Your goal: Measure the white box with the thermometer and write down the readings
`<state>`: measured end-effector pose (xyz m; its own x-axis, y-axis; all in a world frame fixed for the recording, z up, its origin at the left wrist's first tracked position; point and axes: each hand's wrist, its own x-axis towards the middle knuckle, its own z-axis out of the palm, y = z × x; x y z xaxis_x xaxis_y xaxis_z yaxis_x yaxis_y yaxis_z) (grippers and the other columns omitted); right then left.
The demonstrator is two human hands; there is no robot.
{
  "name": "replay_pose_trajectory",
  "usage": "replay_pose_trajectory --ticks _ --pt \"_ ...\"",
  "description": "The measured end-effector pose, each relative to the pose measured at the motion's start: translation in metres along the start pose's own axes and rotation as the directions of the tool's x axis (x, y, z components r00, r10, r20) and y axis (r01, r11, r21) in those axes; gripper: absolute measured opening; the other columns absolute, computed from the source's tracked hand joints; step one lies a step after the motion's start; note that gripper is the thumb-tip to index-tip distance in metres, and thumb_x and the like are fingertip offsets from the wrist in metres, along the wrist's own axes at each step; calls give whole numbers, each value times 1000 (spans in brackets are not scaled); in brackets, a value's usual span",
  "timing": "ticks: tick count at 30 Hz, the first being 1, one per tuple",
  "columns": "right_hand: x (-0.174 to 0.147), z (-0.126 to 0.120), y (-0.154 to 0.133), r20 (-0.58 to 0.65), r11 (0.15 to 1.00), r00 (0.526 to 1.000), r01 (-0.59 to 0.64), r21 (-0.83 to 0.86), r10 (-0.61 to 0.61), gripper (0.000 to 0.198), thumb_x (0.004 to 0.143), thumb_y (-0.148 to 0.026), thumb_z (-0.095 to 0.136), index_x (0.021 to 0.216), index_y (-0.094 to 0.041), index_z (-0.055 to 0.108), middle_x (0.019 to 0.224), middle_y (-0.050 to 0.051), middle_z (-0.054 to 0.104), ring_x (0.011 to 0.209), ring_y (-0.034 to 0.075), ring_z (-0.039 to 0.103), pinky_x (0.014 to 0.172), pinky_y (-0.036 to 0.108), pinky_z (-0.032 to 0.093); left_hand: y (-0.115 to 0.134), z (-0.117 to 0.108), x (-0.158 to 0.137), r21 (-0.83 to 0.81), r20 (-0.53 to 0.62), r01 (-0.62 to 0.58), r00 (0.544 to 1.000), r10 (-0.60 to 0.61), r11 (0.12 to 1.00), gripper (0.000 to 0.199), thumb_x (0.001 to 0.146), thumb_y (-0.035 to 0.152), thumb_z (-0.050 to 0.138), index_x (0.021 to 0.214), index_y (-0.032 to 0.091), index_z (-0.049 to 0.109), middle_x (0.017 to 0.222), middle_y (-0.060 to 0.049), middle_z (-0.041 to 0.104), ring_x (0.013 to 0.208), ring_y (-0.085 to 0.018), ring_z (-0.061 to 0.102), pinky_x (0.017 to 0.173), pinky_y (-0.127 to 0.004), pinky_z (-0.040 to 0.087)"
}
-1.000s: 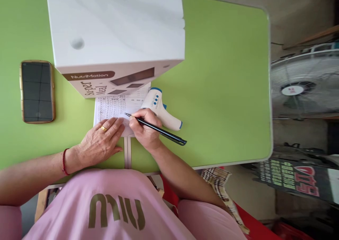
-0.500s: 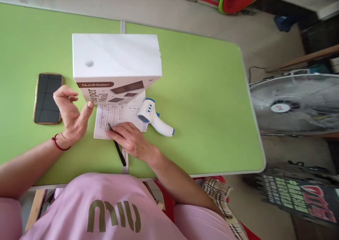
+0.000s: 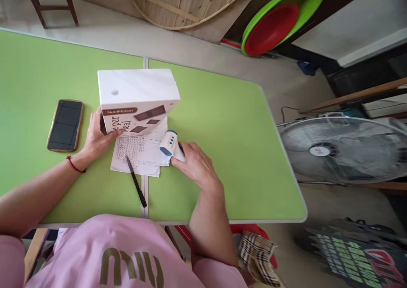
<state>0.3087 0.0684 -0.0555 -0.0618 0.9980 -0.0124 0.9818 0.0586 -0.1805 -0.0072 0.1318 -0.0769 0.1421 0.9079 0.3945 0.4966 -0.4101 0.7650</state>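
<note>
A white NutriMotion box point(image 3: 140, 86) stands on the green table, printed with brown labels on its near side. My left hand point(image 3: 98, 135) grips its lower left edge, thumb across the printed front. My right hand point(image 3: 197, 165) is closed round the handle of a white and blue infrared thermometer point(image 3: 169, 144), whose head points left over the papers. Sheets covered with handwriting point(image 3: 136, 152) lie in front of the box, partly beneath it. A black pen point(image 3: 136, 182) rests slantwise, its tip on the paper and its other end on the table.
A phone in a tan case point(image 3: 65, 125) lies left of my left hand on the green table point(image 3: 222, 110). Beyond the table's right edge stands a large fan point(image 3: 321, 150). Red and green basins point(image 3: 273, 29) and a wooden chair point(image 3: 52, 6) are at the back.
My right hand has let go of the pen and moved right to grasp the thermometer. My left hand, earlier raised with fingers spread, now holds the box. The view has tilted upward.
</note>
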Motion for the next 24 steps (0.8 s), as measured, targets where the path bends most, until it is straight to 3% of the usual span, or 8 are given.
replay_pose_trajectory --ticks 2,5,9,12,14,17,20,24 --pt "1 -3 -4 -6 995 999 -33 95 34 19 80 -36 67 89 -20 64 84 9 69 73 24 62 59 32 47 6 -1 0 -86 -93 55 994 -63 995 82 84 77 65 138 18 51 121 -16 61 114 -35 61 95 -55 55" --pt "-2 -15 -17 -149 906 985 -13 424 84 23 75 -41 68 86 -21 64 76 4 69 65 20 61 54 31 46 15 -3 0 -169 -128 65 988 -87 983 71 84 76 67 124 18 61 112 -14 66 103 -31 66 87 -48 59" --pt "-19 -21 -50 -304 478 949 231 848 80 21 79 -42 65 86 -23 64 63 -1 63 53 16 57 48 30 49 24 -3 -2 -156 -92 72 992 -87 985 63 87 75 62 113 18 66 97 -11 69 84 -27 67 71 -42 60" --pt "-32 -10 -79 -239 212 967 252 944 -87 27 80 -43 64 97 -22 66 70 2 67 55 17 61 50 32 53 26 -2 -3 -141 -34 99 994 -105 985 62 87 73 66 115 18 65 98 -10 70 82 -26 68 69 -40 60" --pt "-36 0 -91 -173 190 974 199 961 -144 20 80 -41 66 84 -22 65 66 1 64 57 17 59 54 32 54 26 -1 -3 -119 -18 108 994 -111 987 62 86 73 66 115 18 66 96 -10 70 80 -26 67 68 -39 59" --pt "-35 9 -100 -60 241 993 84 967 -105 24 79 -41 65 67 -21 58 61 -1 58 58 16 56 56 31 51 23 -2 -4 -60 -4 108 994 -108 992 64 88 76 62 117 19 67 90 -10 68 77 -26 64 66 -41 56" --pt "-31 12 -102 5 240 1000 0 971 -18 27 76 -45 66 66 -21 57 60 -2 55 59 14 52 57 29 49 23 -3 -5 -80 40 106 994 -103 991 66 87 76 61 119 18 66 95 -10 68 83 -28 63 72 -43 54" --pt "-29 12 -104 71 161 997 -77 984 41 26 72 -44 72 69 -21 60 62 -2 55 60 13 50 58 28 46 26 -4 -4 -166 91 153 986 -140 974 69 81 76 69 119 18 63 104 -11 68 92 -30 65 77 -42 55"
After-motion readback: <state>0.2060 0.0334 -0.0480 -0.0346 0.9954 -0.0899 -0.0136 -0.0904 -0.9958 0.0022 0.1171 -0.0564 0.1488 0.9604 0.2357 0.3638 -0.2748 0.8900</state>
